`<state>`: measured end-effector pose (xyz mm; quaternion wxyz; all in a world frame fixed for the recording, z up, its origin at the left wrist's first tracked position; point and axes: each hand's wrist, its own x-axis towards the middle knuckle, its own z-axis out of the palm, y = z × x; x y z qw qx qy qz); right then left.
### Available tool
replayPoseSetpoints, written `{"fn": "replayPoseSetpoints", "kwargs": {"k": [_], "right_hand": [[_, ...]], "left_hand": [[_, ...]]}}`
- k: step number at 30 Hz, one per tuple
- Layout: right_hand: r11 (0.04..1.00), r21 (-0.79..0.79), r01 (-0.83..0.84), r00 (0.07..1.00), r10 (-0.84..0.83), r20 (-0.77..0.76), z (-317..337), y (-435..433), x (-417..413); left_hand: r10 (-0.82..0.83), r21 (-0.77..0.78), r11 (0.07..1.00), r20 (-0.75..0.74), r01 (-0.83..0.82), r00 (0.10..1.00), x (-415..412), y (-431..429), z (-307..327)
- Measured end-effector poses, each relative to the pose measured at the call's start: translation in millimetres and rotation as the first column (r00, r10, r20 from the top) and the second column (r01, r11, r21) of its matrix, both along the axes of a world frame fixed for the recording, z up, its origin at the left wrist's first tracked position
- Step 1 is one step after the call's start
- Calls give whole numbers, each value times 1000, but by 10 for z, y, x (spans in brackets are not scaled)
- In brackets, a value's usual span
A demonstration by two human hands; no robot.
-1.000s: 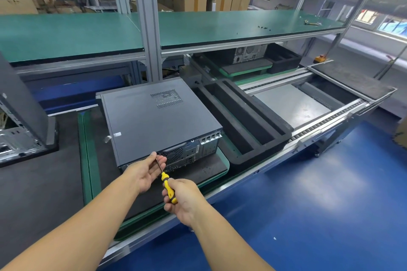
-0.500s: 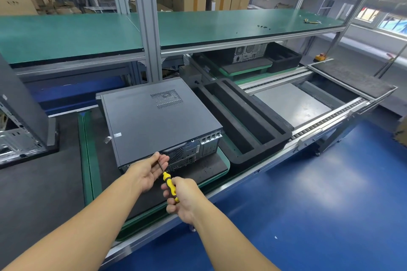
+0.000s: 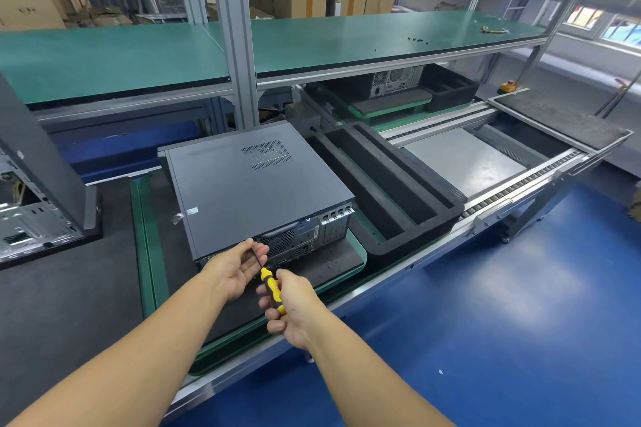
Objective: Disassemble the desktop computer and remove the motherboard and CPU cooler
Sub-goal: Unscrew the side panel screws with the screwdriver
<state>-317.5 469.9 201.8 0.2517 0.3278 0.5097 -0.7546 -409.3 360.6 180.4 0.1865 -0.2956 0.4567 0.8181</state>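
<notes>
Computer (image 3: 256,191) just beyond hands (image 3: 236,270) gripping screwdriver (image 3: 271,285)

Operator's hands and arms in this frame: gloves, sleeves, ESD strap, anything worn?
Nothing worn that shows. The left hand and right hand are ungloved, with no rings visible. The left forearm and right forearm are bare down to the frame edge: no sleeves, watch, wrist strap, cable or markings.

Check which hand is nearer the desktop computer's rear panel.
Left. The left hand pinches the screwdriver shaft right in front of the rear panel of the desktop computer. The right hand grips the yellow handle farther back, toward the person.
</notes>
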Motion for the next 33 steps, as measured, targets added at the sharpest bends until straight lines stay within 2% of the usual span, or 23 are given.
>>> {"fn": "replayPoseSetpoints", "kwargs": {"k": [6, 11, 15, 19, 23, 33], "right_hand": [[989, 147, -30, 994, 44, -96, -52, 10, 54], [987, 145, -69, 982, 92, -163, -51, 48, 135], [983, 156, -94, 972, 124, -197, -21, 116, 216], [977, 168, -130, 960, 166, -225, 29, 225, 326], [976, 178, -127, 953, 170, -251, 100, 335, 378], [984, 158, -87, 947, 131, -293, 245, 667, 391]], "left_hand": [[9, 7, 1000, 11, -9, 1000, 22, 8, 39], [52, -60, 997, 32, -50, 998, 31, 14, 47], [98, 8, 995, 50, -99, 994, 66, 25, 50], [237, -31, 971, -3, -237, 972, 87, 60, 46], [279, -16, 960, -3, -279, 960, 121, 143, 34], [218, -92, 973, 69, -212, 974, 86, 201, 4]]}}
